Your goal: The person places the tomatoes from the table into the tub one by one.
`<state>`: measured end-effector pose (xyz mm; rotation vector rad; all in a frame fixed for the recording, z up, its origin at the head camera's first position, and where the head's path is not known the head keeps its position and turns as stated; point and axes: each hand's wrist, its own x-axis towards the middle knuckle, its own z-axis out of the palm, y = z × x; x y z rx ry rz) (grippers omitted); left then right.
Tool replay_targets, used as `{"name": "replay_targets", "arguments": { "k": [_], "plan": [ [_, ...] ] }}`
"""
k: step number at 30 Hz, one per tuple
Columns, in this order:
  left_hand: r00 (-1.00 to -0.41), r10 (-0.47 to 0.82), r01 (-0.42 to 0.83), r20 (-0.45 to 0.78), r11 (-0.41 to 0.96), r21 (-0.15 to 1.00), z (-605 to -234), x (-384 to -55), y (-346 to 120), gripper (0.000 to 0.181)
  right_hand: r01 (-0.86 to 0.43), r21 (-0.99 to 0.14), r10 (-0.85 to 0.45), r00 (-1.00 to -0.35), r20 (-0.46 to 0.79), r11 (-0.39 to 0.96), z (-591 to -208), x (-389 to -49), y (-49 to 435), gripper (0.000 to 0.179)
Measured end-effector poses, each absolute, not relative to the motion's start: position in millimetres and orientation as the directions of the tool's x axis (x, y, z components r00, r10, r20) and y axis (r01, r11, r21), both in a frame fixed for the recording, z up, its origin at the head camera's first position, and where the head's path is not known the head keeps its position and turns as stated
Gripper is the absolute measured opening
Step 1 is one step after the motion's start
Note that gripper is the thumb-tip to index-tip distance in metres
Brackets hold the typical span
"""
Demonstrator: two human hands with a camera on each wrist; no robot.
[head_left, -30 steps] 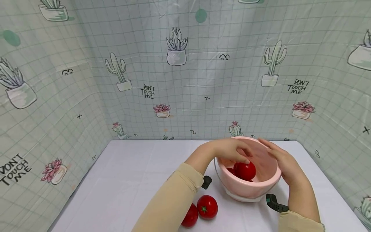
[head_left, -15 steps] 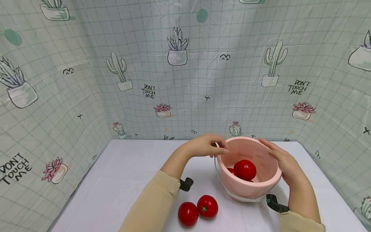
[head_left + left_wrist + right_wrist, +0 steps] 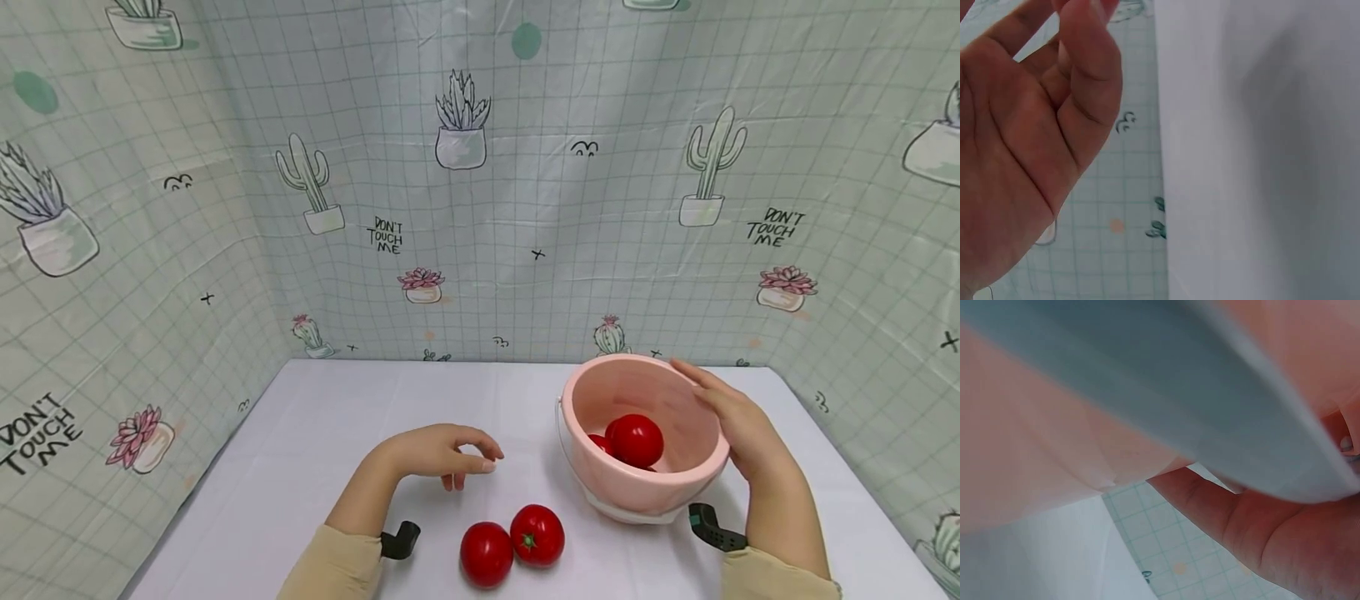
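My left hand [image 3: 438, 452] hovers over the white table with loosely bent fingers and nothing in them; its bare palm [image 3: 1016, 144] fills the left of the left wrist view. At the right, a pink bucket [image 3: 637, 493] stands with several tomatoes [image 3: 639, 442] inside, some partly hidden. My right hand [image 3: 742, 425] holds the bucket's right rim; in the right wrist view its fingers [image 3: 1210, 509] reach along the wall, partly covered by a blurred pale band. Two more tomatoes lie side by side on the table, a left one [image 3: 486, 555] and a right one [image 3: 537, 536], close to my left hand.
A white tabletop [image 3: 315, 433] ends against a cactus-printed cloth [image 3: 525, 200] that rises at the back and both sides. A thin white handle [image 3: 561, 429] hangs down around the bucket.
My left hand has let go of a tomato in the bucket, come out over the rim, and moved left and toward me. The right hand and bucket have stayed put.
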<state>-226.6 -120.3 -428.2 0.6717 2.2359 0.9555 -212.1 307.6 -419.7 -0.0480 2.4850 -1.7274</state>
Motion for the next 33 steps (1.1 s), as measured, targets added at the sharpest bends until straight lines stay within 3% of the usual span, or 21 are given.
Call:
{"name": "replay_targets", "arguments": {
  "k": [8,22,33],
  "plan": [
    [-0.654,0.649,0.097,-0.389,0.582,0.807,-450.7,-200.9,-141.0,0.038,0.05,-0.935,-0.078,-0.994,-0.083,0.352,-419.9,-211.8,307.7,0.048],
    [-0.567,0.711,0.048,-0.417,0.534,0.844,-471.2,-186.2,-143.5,0.046,0.054,-0.932,-0.077,-0.993,-0.087,0.36,-420.0,-211.8,303.6,0.051],
    [-0.561,0.708,0.08,-0.429,0.562,0.823,-474.8,-184.5,-138.7,0.041,0.046,-0.933,-0.077,-0.994,-0.079,0.358,-418.7,-210.1,305.6,0.05]
  ]
}}
